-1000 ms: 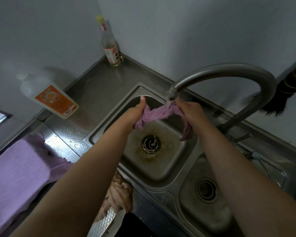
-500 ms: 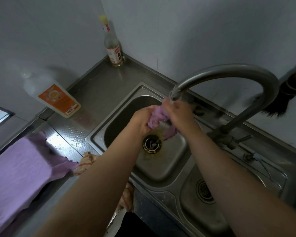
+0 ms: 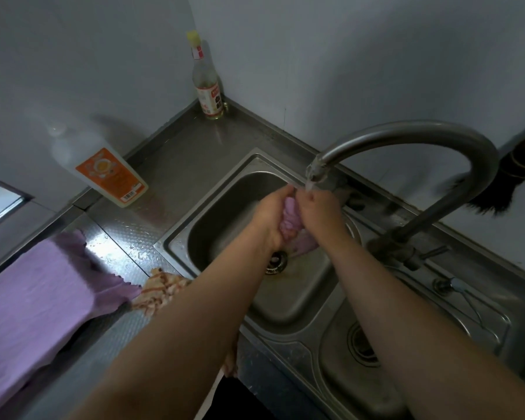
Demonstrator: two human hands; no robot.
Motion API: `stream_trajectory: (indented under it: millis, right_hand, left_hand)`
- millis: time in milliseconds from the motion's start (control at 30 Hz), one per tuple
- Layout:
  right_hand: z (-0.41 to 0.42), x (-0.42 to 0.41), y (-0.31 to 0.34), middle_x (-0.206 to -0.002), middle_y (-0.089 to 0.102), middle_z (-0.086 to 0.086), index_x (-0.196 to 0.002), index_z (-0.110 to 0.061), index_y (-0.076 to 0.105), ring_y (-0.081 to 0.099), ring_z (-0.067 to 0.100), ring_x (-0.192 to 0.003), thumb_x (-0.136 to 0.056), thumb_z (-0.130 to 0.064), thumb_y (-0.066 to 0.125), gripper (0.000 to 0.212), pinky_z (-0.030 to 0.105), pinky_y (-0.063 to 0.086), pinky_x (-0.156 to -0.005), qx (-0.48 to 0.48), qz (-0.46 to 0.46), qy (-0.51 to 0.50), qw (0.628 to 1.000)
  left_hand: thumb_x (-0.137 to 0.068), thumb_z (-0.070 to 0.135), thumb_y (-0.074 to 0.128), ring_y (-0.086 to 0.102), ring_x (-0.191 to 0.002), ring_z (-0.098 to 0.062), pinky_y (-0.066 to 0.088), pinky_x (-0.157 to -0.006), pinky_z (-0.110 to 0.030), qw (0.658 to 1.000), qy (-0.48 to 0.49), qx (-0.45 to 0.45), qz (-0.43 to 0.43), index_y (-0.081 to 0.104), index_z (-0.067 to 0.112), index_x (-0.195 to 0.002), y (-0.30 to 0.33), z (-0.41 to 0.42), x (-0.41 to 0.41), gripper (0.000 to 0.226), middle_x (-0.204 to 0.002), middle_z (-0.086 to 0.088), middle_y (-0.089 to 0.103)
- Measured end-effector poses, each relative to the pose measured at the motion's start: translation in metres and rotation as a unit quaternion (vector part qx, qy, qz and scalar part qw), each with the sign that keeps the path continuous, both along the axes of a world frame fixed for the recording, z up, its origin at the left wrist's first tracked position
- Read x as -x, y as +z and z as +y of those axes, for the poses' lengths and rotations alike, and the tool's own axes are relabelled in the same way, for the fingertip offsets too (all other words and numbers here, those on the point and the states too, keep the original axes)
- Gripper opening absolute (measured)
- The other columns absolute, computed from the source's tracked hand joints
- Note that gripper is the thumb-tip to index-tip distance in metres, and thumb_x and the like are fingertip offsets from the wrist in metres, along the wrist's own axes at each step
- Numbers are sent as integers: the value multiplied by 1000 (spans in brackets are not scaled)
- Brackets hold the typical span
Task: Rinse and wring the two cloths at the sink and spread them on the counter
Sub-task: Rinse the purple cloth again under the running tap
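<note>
Purple cloth (image 3: 290, 224) sits bunched between both hands over the sink (image 3: 225, 189) — left hand (image 3: 270, 213) and right hand (image 3: 317, 207) each curl fingers round it, under the tap (image 3: 406, 137). Another purple cloth (image 3: 37, 298) lies spread on the counter (image 3: 176, 153), well apart.

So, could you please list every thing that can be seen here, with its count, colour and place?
small cloth: 1, purple, bunched between both hands over the left basin
large cloth: 1, purple, spread on the counter, left
patterned rag: 1, orange and cream, counter edge beside the sink
sink: 1, steel, two basins
faucet: 1, steel, water running
detergent bottle: 1, clear with orange label, against the left wall
glass bottle: 1, clear, yellow cap, corner
brush: 1, dark, right wall
left hand: grips the small cloth
right hand: grips the small cloth
</note>
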State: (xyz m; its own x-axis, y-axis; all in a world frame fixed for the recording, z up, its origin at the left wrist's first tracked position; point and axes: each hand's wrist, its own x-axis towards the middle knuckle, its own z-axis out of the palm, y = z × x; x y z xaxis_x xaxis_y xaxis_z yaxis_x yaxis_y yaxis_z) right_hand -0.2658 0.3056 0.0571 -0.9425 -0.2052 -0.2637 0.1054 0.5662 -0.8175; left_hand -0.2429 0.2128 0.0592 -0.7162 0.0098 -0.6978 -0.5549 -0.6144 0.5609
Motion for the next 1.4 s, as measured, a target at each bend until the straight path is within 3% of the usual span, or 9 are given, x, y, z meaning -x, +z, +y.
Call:
stream_trajectory:
  millis: [134, 300, 401, 501, 601, 868, 1035, 1102, 1402]
  right_hand:
    - [10, 18, 3, -71, 63, 5, -69, -14, 62, 61, 25, -78, -99, -40, 45, 43, 35, 46, -73, 57, -51, 29, 997]
    - [23, 22, 12, -86, 60, 1, -82, -19, 58, 57, 14, -82, -102, -45, 30, 43, 28, 43, -77, 65, -129, 36, 989]
    - [36, 23, 4, -81, 61, -3, -86, -17, 57, 58, 4, -74, -84, -71, 37, 57, 30, 47, -78, 71, -109, 124, 984]
    - [45, 17, -21, -100, 66, -4, -103, -25, 61, 62, 8, -93, -81, -45, 68, 30, 31, 49, -77, 48, -142, 175, 973]
    - [48, 5, -48, -90, 68, 7, -92, -24, 64, 64, 16, -73, -84, -39, 70, 18, 29, 53, -59, 70, -191, 106, 973]
    - [32, 8, -39, -103, 67, 13, -113, -7, 55, 65, 22, -83, -91, -4, 45, 25, 29, 53, -65, 508, -273, -88, 812]
    - [-6, -15, -11, -127, 55, 3, -119, -40, 55, 60, 13, -109, -102, -32, 39, 25, 34, 53, -88, 327, -115, 9, 938]
    - [-11, -16, -4, -111, 57, -4, -105, -23, 59, 59, 7, -103, -103, -35, 32, 30, 28, 48, -90, 247, -37, -19, 968]
    - [-33, 14, 8, -52, 43, -6, -61, -20, 44, 42, 8, -47, -100, -39, 42, 43, 21, 40, -53, 251, -70, -162, 952]
  left_hand:
    - [-95, 53, 49, 55, -46, -19, 40, -41, -19, 974, -168, 135, 69, 62, -1, -80, 3, -11, 1, 57, -62, -13, 59]
    - [-86, 48, 64, 65, -99, -21, 46, -92, -34, 794, -420, 429, 94, 67, 10, -103, 15, -38, 5, 42, -106, -9, 70]
    - [-89, 28, 66, 68, -85, -20, 53, -79, -30, 835, -313, 428, 145, 69, 10, -87, 16, -49, 9, 18, -94, -17, 70]
    - [-93, 16, 61, 64, -65, -22, 53, -60, -24, 879, -204, 384, 195, 69, -3, -89, 20, -47, 10, 21, -81, -27, 67]
    - [-93, 11, 58, 68, -75, -21, 57, -77, -36, 936, -62, 303, 169, 65, 7, -84, 28, -39, 15, 12, -80, -12, 69]
    - [-100, 20, 45, 69, -95, -26, 56, -89, -40, 967, 0, 255, 7, 58, 7, -115, -8, -28, -2, 24, -110, -18, 67]
    - [-103, 41, 35, 39, -34, -12, 29, -36, -17, 981, -29, 188, -46, 57, 14, -85, -4, 8, -11, 40, -46, -2, 45]
    - [-102, 46, 33, 32, -30, -10, 24, -32, -14, 976, -59, 203, -47, 54, 12, -75, -2, 16, -12, 48, -41, 0, 37]
    - [-101, 31, 27, 28, -26, -14, 21, -40, -17, 957, -86, 271, -52, 38, 13, -43, 3, 12, -4, 62, -36, -3, 34]
